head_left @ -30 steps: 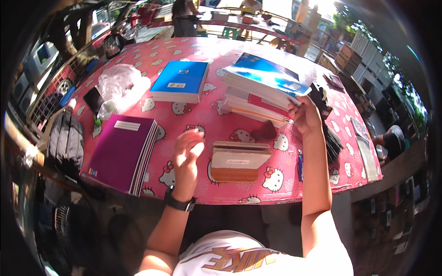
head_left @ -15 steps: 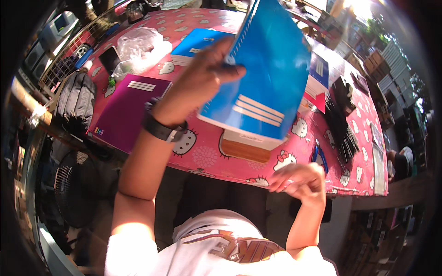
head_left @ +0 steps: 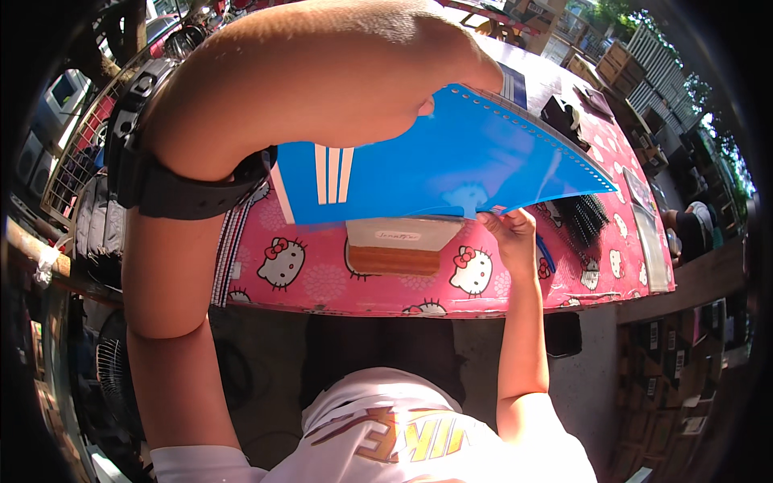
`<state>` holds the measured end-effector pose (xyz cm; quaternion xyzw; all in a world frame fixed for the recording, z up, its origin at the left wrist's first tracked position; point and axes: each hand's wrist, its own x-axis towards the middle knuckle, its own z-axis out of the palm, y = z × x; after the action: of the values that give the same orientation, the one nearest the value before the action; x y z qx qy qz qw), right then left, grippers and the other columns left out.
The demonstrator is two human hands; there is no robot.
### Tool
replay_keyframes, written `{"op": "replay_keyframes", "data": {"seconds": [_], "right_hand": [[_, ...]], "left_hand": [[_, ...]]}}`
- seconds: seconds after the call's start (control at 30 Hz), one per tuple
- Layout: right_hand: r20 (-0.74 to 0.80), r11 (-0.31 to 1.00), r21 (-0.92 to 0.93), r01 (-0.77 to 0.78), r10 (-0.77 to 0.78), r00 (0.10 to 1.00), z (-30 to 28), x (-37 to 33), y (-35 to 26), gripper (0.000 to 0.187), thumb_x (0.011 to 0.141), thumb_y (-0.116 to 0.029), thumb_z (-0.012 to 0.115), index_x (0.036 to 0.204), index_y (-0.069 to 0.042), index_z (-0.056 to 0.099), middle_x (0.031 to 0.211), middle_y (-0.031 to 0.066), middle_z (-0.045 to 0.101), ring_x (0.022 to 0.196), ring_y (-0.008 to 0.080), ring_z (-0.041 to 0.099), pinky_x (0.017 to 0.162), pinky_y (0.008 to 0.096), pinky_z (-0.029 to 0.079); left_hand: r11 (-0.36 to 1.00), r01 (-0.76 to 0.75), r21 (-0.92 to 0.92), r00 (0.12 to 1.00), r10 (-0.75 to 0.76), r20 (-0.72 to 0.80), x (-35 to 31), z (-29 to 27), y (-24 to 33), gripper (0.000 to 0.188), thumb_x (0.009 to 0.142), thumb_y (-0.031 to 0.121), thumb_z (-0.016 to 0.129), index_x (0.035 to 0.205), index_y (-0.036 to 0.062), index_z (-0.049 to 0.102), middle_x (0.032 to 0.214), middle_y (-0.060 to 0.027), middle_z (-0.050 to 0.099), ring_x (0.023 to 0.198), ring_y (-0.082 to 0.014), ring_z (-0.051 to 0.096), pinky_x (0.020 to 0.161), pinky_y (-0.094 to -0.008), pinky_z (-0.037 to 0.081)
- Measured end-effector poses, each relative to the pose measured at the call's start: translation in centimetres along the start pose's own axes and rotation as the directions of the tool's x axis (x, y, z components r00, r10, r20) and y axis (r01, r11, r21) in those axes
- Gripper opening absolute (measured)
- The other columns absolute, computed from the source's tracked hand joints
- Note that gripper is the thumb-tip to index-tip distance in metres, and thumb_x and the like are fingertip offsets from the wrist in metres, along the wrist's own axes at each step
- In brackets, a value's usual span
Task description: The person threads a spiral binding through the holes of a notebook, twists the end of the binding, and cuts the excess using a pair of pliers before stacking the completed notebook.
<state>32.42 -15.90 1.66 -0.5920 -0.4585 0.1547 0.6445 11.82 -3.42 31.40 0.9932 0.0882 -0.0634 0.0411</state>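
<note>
A blue spiral notebook (head_left: 394, 173) with white label lines is held over the table, its punched, coil-bound edge slanting down to the right. My left hand (head_left: 439, 60) reaches across the top and is closed on the far edge, with most of its fingers hidden by the hand itself. At the near edge, my right hand (head_left: 509, 232) pinches the notebook's corner area between thumb and fingers. Just below the notebook sits a block with a white top and brown wooden front (head_left: 394, 259). Blue-handled pliers (head_left: 547, 259) lie right of my right hand, partly covered by it.
A bundle of black binding coils (head_left: 586, 219) lies at the right, near a clear ruler-like strip (head_left: 651, 241). A dark blue notebook (head_left: 514, 84) is behind. Stacked spiral edges (head_left: 229, 253) show beside my left forearm. The pink patterned tablecloth (head_left: 322, 282) ends near my body.
The blue notebook has been turned and lowered, its coil edge now to the far right. My left arm swung across it. My right hand rose from the table edge and took hold of the notebook.
</note>
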Motion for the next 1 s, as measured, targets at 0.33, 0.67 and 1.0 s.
{"op": "replay_keyframes", "data": {"seconds": [0.33, 0.67, 1.0], "right_hand": [[0.167, 0.988, -0.02, -0.152, 0.153, 0.974, -1.1, -1.7, 2.6, 0.01, 0.078, 0.001, 0.068, 0.087, -0.003, 0.067, 0.082, -0.0007, 0.066, 0.072, 0.0061, 0.057, 0.069, 0.0227, 0.047], [-0.036, 0.909, 0.41, -0.075, 0.098, 0.995, 2.6, -2.4, 0.5, 0.064, 0.079, -0.013, 0.067, 0.132, -0.005, 0.032, 0.116, 0.007, 0.048, 0.108, 0.0158, 0.044, 0.094, 0.0306, 0.035], [0.473, 0.969, -0.045, -0.244, 0.236, 0.849, -1.1, -0.2, -1.3, 0.035, 0.076, -0.004, 0.057, 0.111, -0.001, 0.058, 0.1, 0.0059, 0.063, 0.092, 0.0135, 0.057, 0.078, 0.0273, 0.043]], "left_hand": [[0.943, -0.306, 0.132, 0.888, 0.332, -0.317, 3.6, 9.8, -6.0, 0.04, 0.074, 0.001, 0.061, 0.113, 0.0063, 0.056, 0.091, -0.0217, 0.061, 0.085, -0.0344, 0.062, 0.07, -0.0415, 0.048], [0.307, -0.459, -0.834, 0.499, -0.687, -0.528, -1.3, 28.6, -9.2, 0.093, 0.08, 0.05, 0.06, 0.143, 0.0027, 0.01, 0.147, -0.0186, 0.019, 0.137, -0.0277, 0.014, 0.11, -0.0418, 0.006], [0.186, -0.541, -0.82, 0.448, -0.761, -0.468, -1.0, 28.3, -11.1, 0.059, 0.087, 0.033, 0.057, 0.133, 0.0002, 0.037, 0.119, -0.0106, 0.049, 0.108, -0.0166, 0.048, 0.092, -0.0312, 0.037]]}}
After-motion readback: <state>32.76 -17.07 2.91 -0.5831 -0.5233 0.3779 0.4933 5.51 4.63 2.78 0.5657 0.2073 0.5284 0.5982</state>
